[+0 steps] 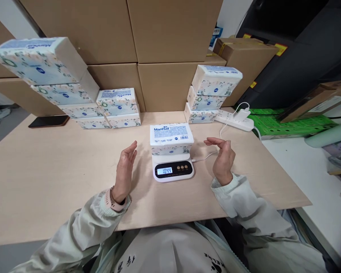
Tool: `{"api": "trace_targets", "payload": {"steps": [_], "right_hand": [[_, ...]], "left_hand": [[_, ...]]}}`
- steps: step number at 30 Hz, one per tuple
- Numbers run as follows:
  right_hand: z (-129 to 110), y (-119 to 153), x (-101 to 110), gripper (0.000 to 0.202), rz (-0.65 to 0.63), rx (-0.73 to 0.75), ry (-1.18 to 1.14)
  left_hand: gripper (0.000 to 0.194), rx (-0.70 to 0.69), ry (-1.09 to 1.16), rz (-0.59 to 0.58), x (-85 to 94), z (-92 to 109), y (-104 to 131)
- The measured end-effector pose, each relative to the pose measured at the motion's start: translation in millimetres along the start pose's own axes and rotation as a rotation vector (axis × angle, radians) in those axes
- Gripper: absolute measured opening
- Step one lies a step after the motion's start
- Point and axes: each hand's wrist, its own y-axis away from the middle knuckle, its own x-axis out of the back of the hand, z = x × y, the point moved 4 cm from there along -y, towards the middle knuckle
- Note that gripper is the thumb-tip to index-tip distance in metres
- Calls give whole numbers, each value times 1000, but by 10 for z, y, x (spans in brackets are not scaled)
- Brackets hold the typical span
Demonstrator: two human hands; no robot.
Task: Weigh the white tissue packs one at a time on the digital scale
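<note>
A pack of tissues [172,136] in floral wrapping lies on a white digital scale [173,179], whose lit display seems to read 1044, possibly with a decimal point. To its left, my left hand [125,168] is held with fingers stretched out and palm turned inward, apart from the pack. On the other side, my right hand [223,159] faces it likewise, fingers extended and touching nothing. A taller stack of tissue packs [65,93] stands at the back left, beside a lower stack [119,102]. Another stack of three packs [208,102] rises at the back right.
Large cardboard boxes [170,34] wall off the table's back edge. A dark phone [49,121] lies at the far left. At the right are a white power strip [235,120], with a cable running to the scale, and a green crate [290,125].
</note>
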Motion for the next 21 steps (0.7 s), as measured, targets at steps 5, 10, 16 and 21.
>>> {"api": "trace_targets", "payload": {"steps": [5,10,16,21], "right_hand": [[-43,13,-11,67,-57,15,32],[-76,29,-23,65,-112,28,68],[-70,63,-45,58,-220,94,103],[-54,80,-75,58,-300,70,93]], "left_hand": [[51,4,10,-6,8,8,-5],[49,20,42,23,6,19,-9],[48,31,65,19,-8,23,3],[60,72,42,-40,-46,70,-16]]}}
